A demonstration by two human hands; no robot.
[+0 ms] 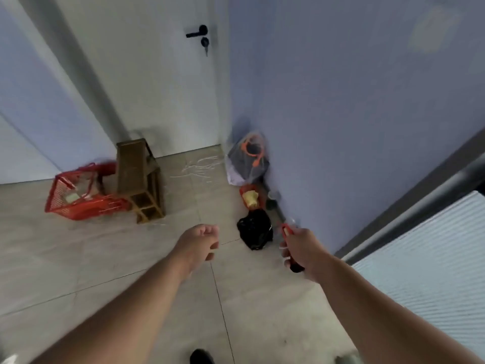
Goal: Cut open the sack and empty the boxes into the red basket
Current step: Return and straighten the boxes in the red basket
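A red wire basket [78, 195] sits beside a wooden stool [141, 179]; right hand [301, 248] grips a red-handled cutter [287, 231], left hand [199, 243] loosely curled, empty.

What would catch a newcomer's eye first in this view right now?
Probably the two bare arms reaching forward, the right hand closed on a red-handled cutter, the left hand loosely curled and holding nothing. Next, the red basket on the floor at left, beside a wooden stool, and the clear plastic bag in the corner.
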